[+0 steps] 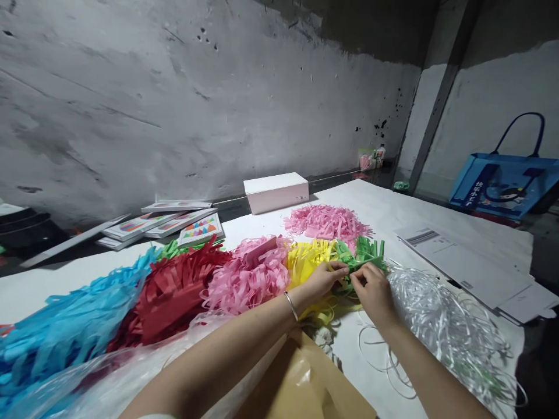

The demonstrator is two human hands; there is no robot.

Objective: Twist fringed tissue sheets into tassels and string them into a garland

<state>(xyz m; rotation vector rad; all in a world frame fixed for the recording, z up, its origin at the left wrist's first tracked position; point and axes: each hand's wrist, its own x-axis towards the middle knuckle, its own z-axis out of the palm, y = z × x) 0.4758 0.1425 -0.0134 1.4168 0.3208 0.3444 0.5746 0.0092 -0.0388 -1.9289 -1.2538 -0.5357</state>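
Over a bunch of green fringed paper tassels (369, 249), my two hands come close together. My left hand (323, 278), with a silver bangle at the wrist, has its fingers pressed together at the green paper's near edge. Beside it my right hand (374, 290) is closed in a pinch on the same green paper; the exact spot under the fingertips is partly hidden. Yellow tassels (308, 256) lie just left of the green, partly under my left hand. A loose heap of white string (441, 320) spreads to the right of my right hand.
Pink (255, 273), dark red (174, 297) and blue tassels (87, 314) lie leftward, with more pink tassels (327, 222) behind. A white box (277, 192), flat boxes (201, 230), flattened white cartons (463, 262), brown paper (301, 384) and a blue bag (506, 183) surround the work.
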